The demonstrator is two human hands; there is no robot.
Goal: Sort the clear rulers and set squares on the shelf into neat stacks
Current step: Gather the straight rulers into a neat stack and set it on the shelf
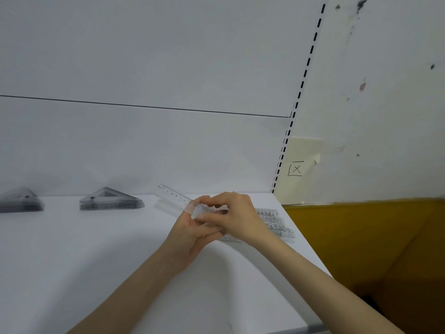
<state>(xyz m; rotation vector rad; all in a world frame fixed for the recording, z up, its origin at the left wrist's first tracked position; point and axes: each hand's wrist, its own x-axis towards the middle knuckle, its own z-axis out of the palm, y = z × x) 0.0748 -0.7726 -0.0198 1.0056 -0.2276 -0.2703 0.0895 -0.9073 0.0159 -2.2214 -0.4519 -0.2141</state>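
Both hands hold a clear ruler [173,195] above the white shelf [101,256]; its free end slants up to the left. My left hand [190,233] grips it from below with curled fingers. My right hand [234,213] pinches it from above. Behind my right hand, several clear rulers [277,224] lie in a loose pile near the shelf's right edge. A stack of clear set squares [111,200] stands at the back of the shelf. A second stack of set squares [20,200] sits at the far left, partly cut off by the frame.
A white back panel [144,145] rises behind the shelf, with a slotted upright [284,145] at its right end. Right of the shelf are a marked wall with a taped paper note [301,169] and a yellow-brown surface [366,249].
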